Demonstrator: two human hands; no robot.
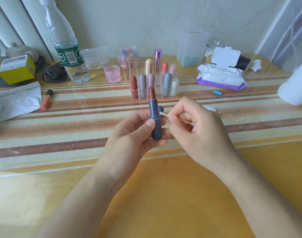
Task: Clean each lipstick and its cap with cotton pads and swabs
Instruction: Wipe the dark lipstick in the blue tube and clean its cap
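Observation:
My left hand [134, 133] grips an open blue lipstick [154, 115] upright, its brown-red bullet twisted up. My right hand [194, 129] pinches a cotton swab [165, 115] whose white tip touches the tube's right side at the collar. The blue cap [160, 109] sits just behind the tube, mostly hidden. Two more swabs [232, 117] lie on the mat to the right, beside a white cotton pad [209, 108] partly behind my right hand.
A clear organizer [153, 79] holds several capped lipsticks behind my hands. A coral lipstick [46, 100] lies at left by a tissue. A water bottle [67, 48], pink cup [112, 73], wet wipes pack [220, 73], swab jar [210, 52] and blue binder clip [216, 93] stand around.

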